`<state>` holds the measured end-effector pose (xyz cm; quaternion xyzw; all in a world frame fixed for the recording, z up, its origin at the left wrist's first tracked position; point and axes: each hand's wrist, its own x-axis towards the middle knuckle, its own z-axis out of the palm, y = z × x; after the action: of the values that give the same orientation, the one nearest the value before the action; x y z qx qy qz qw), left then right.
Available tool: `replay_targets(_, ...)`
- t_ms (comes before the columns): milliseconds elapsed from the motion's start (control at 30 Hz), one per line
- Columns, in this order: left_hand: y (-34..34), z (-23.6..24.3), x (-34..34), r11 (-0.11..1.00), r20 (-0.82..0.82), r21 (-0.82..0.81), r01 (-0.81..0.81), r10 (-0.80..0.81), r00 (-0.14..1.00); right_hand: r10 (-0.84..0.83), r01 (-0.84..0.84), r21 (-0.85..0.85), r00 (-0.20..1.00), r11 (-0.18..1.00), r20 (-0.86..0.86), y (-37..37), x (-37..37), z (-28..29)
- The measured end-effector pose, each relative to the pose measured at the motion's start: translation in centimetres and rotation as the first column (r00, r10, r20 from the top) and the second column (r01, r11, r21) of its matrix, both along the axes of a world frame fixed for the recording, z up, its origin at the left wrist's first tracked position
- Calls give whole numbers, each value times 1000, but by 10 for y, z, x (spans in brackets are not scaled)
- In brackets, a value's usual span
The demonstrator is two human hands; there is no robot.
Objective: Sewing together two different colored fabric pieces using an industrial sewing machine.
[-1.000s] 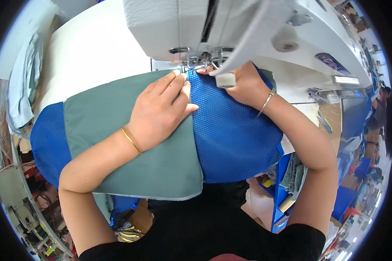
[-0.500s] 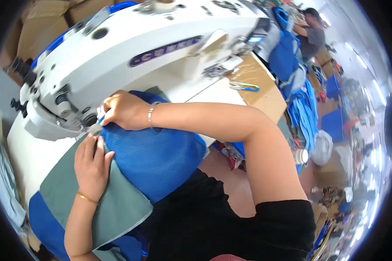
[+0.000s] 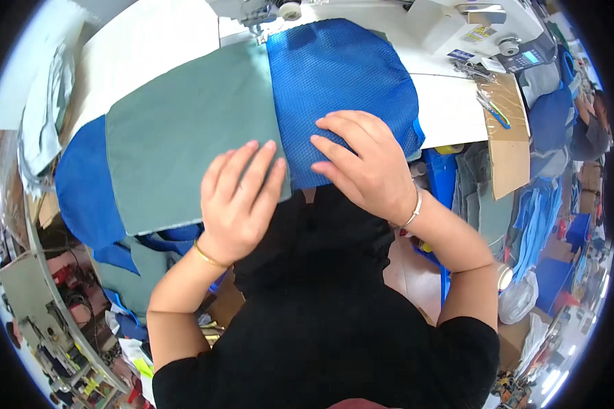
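A long fabric piece lies on the sewing table: a grey-green panel [image 3: 177, 116] in the middle, a blue mesh panel [image 3: 334, 68] on the right, a plain blue end [image 3: 82, 184] on the left. Its back edge lies at the presser foot [image 3: 259, 34] of a white sewing machine. My left hand [image 3: 239, 204] is spread over the green panel's near right part, fingertips on the cloth. My right hand [image 3: 365, 163], fingers apart and slightly curved, rests on the blue mesh near the front edge. Neither hand grips anything.
Pale cloths [image 3: 44, 116] hang at the far left. Snips [image 3: 494, 109] lie on cardboard [image 3: 512, 160] at right. Blue strips [image 3: 539, 225], a plastic bag [image 3: 518, 300] and another person [image 3: 590, 129] are beyond. More cut cloth [image 3: 143, 273] is piled below the fabric on the left.
Both hands have moved back from the presser foot toward me and opened out over the fabric. The piece's near edge sits farther from me, and the view has swung round and back.
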<state>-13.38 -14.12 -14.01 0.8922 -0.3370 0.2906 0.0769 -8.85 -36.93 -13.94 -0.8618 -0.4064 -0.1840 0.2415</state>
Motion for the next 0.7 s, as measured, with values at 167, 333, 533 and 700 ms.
replay_targets(167,14,24,18,972,145,-227,-60,94,985,-89,92,-23,988,995,124,8,-34,-19)
replay_targets(333,25,37,32,973,248,-225,-60,116,962,-204,196,59,917,979,342,32,-36,-45)
replay_targets(533,28,35,33,972,255,-226,-58,116,960,-233,181,165,887,970,397,33,-38,-61)
replay_targets(700,29,33,35,974,283,-224,-41,105,953,-192,148,138,895,979,403,31,-45,-66)
